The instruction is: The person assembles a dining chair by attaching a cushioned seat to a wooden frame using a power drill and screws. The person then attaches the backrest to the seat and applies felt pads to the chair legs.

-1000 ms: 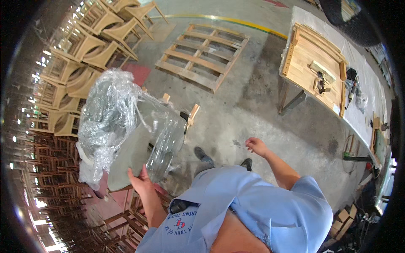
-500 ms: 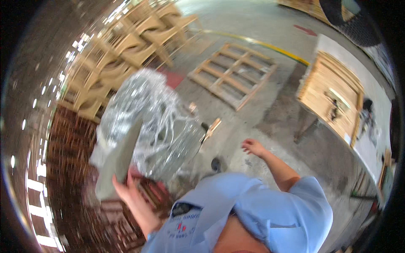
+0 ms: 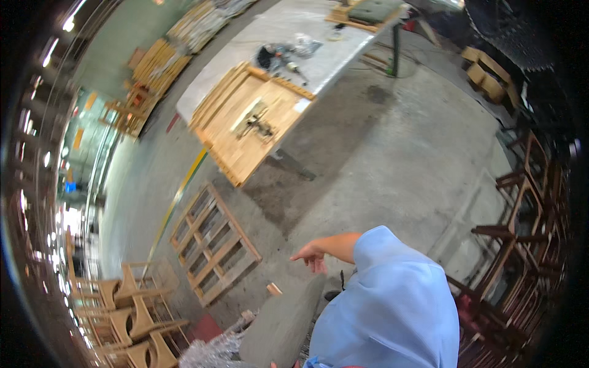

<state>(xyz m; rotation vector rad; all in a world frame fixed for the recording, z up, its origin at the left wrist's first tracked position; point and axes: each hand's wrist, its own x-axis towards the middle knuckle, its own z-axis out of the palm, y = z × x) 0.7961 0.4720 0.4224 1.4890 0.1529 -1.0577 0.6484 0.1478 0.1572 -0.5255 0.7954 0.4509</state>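
Note:
A flat grey-green cushion [image 3: 283,328] is tilted at the bottom middle, close against my blue shirt. At its lower edge only small bits of my left hand [image 3: 273,365] show, holding it; the rest of that hand is cut off or hidden. My right hand [image 3: 311,254] hangs in the air above the floor, just beyond the cushion. Its fingers are loosely apart and nothing is in them. Crumpled clear plastic wrap [image 3: 211,352] lies beside the cushion on the left.
A wooden pallet [image 3: 224,253] lies on the concrete floor. Beyond it, a long table [image 3: 215,73] bears a wooden panel [image 3: 245,153], tools and another cushion [image 3: 374,11]. Stacked light chair frames [image 3: 123,313] stand at left, dark ones [image 3: 521,214] at right. Cardboard boxes [image 3: 488,73] are far right.
My view has swung right, bringing the table to the middle and the dark chairs into sight. The cushion, still in my left hand, is now low and close to my body. My right hand remains free.

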